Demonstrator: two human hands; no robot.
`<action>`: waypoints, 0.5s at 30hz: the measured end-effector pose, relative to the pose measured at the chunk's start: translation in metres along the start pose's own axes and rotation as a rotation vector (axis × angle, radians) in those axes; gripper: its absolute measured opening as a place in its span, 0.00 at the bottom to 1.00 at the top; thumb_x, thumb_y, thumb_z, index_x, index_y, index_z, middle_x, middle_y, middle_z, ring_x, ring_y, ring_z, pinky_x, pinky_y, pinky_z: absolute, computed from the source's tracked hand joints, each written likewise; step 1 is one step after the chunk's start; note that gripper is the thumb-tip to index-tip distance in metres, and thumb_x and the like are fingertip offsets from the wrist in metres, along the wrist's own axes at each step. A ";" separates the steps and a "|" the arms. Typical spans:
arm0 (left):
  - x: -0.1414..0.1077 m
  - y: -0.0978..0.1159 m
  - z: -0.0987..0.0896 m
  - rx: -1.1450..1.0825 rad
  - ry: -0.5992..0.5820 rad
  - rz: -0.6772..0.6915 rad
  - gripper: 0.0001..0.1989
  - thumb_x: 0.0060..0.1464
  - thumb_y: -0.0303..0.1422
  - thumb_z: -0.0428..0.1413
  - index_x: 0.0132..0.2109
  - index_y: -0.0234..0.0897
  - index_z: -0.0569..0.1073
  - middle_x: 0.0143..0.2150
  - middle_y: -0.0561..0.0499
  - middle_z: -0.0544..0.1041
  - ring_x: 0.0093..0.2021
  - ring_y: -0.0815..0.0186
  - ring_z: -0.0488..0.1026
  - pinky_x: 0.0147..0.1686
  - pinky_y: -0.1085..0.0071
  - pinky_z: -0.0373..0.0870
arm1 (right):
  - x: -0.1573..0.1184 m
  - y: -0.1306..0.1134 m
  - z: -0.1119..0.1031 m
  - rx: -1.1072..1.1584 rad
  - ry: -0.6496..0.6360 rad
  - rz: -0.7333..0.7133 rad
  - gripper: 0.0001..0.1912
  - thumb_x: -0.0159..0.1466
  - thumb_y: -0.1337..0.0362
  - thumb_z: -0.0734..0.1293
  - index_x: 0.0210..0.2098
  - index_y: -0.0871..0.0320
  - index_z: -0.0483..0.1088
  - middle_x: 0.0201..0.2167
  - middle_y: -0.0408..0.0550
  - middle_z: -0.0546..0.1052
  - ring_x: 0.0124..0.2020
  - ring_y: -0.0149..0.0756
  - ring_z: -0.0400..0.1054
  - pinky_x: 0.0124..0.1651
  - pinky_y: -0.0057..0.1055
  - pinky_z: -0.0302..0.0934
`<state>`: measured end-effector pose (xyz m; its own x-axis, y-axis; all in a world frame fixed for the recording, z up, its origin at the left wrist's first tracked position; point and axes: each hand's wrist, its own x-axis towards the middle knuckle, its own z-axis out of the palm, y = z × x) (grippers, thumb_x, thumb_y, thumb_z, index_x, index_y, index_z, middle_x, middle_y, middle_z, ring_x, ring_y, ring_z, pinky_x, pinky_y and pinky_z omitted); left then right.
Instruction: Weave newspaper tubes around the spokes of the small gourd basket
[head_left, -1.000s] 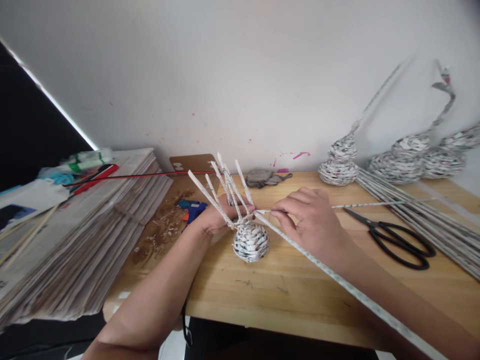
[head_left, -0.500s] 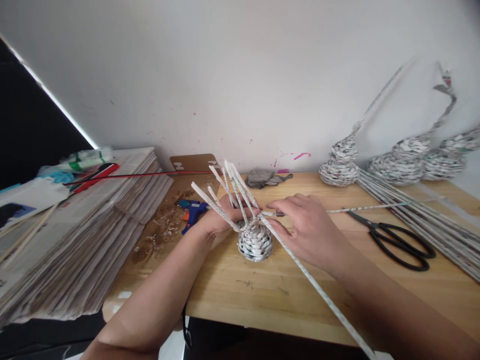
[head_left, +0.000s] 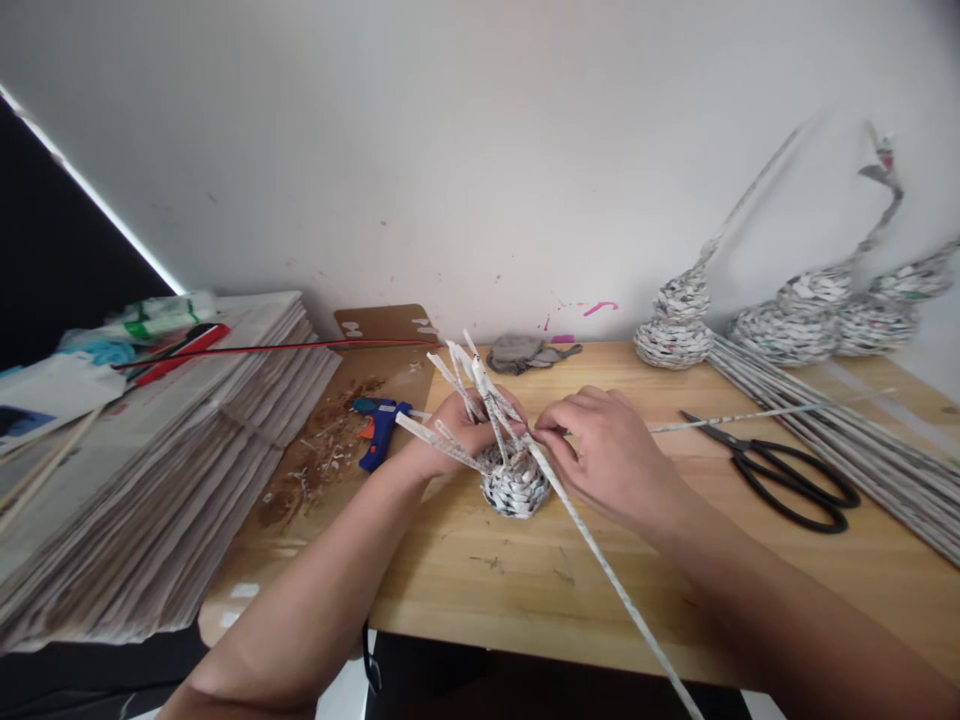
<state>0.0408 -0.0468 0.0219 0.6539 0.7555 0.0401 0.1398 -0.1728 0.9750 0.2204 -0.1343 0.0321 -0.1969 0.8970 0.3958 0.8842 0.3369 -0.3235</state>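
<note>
A small round woven paper piece [head_left: 516, 486] rests on the wooden table, with several paper strips sticking up from its top. My left hand [head_left: 469, 432] is closed round the upright strips at its upper left side. To the right, my right hand [head_left: 592, 440] pinches a paper strip close to the piece's top; its fingertips are partly hidden. One long paper tube [head_left: 600, 555] runs from the top of the piece down past the table's front edge. Another thin tube [head_left: 720, 419] extends rightward from behind my right hand.
Black scissors [head_left: 795, 480] and a bundle of paper tubes [head_left: 840, 440] lie at right. Woven gourd shapes [head_left: 673, 342] stand behind. A blue glue gun [head_left: 380, 435], grey cloth [head_left: 529, 353] and tall newspaper stack [head_left: 187, 470] are farther left.
My right hand's thumb and index finger have closed together. The upright strips have shifted and lean differently, and the long tube's lower end has swung left. The whole view has moved slightly.
</note>
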 end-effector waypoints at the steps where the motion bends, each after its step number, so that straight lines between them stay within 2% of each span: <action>1: 0.000 -0.001 0.000 -0.009 -0.004 -0.004 0.12 0.46 0.37 0.66 0.32 0.33 0.75 0.28 0.51 0.74 0.30 0.68 0.71 0.31 0.73 0.68 | 0.000 0.000 0.000 -0.014 0.006 -0.004 0.07 0.63 0.69 0.66 0.30 0.58 0.74 0.28 0.46 0.77 0.34 0.39 0.66 0.41 0.35 0.53; 5: 0.000 -0.007 0.000 -0.035 -0.024 0.005 0.12 0.49 0.38 0.65 0.35 0.33 0.75 0.28 0.52 0.74 0.30 0.68 0.70 0.32 0.73 0.68 | 0.001 0.001 0.000 -0.041 0.018 -0.003 0.08 0.64 0.68 0.65 0.28 0.58 0.73 0.26 0.47 0.77 0.33 0.39 0.65 0.40 0.35 0.53; 8: 0.000 -0.010 -0.002 -0.043 -0.017 0.021 0.12 0.49 0.38 0.64 0.36 0.34 0.74 0.28 0.52 0.74 0.30 0.68 0.70 0.32 0.72 0.67 | 0.000 0.002 -0.001 0.006 -0.009 0.049 0.08 0.64 0.68 0.65 0.28 0.58 0.73 0.26 0.46 0.76 0.32 0.38 0.66 0.39 0.34 0.54; 15: -0.002 -0.003 -0.001 0.003 0.032 0.039 0.09 0.48 0.34 0.65 0.33 0.34 0.74 0.27 0.53 0.74 0.28 0.70 0.70 0.31 0.73 0.67 | 0.001 0.005 -0.003 0.041 0.027 0.056 0.06 0.60 0.72 0.66 0.29 0.58 0.74 0.26 0.46 0.77 0.31 0.37 0.67 0.37 0.33 0.57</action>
<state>0.0386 -0.0472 0.0190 0.6344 0.7684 0.0847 0.1171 -0.2038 0.9720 0.2261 -0.1321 0.0331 -0.1352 0.9068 0.3992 0.8756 0.2979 -0.3803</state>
